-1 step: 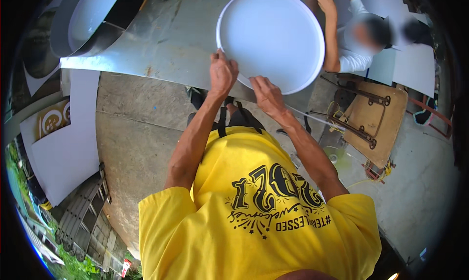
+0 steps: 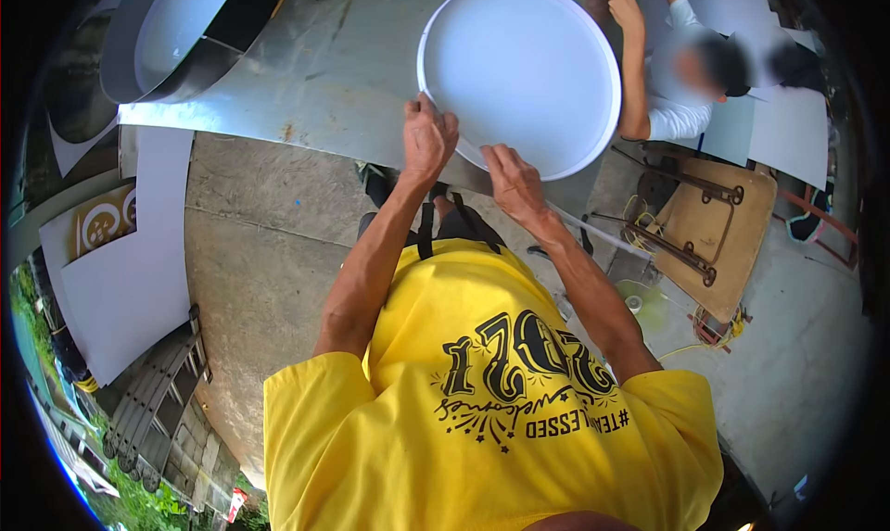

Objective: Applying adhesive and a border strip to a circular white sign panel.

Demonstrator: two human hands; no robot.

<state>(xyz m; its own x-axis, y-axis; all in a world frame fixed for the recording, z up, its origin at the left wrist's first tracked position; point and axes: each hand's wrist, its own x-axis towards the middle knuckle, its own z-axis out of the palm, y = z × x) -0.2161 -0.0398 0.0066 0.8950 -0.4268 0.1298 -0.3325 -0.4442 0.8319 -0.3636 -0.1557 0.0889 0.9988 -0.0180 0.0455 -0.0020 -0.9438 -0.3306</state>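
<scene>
A large round white panel with a raised white rim (image 2: 519, 77) lies on the grey metal-topped table (image 2: 343, 77) in front of me. At its near left edge my left hand (image 2: 429, 140) is closed, with its fingers curled on the rim. Just to the right, my right hand (image 2: 515, 181) pinches the near part of the same rim, thumb and fingers together. A narrow whitish strip (image 2: 607, 232) trails from beside my right hand toward the lower right. The fingers hide the spot where strip and rim meet.
A co-worker (image 2: 681, 114) in a white sleeve leans at the table's right side. A dark-walled round shape with a white face (image 2: 171, 44) stands far left. A folding-leg board (image 2: 718, 239) lies right, a ladder (image 2: 158, 406) lower left, white sheets (image 2: 125, 304) above it.
The whole view has shifted very slightly. Both hands stay at the rim in nearly the same pose.
</scene>
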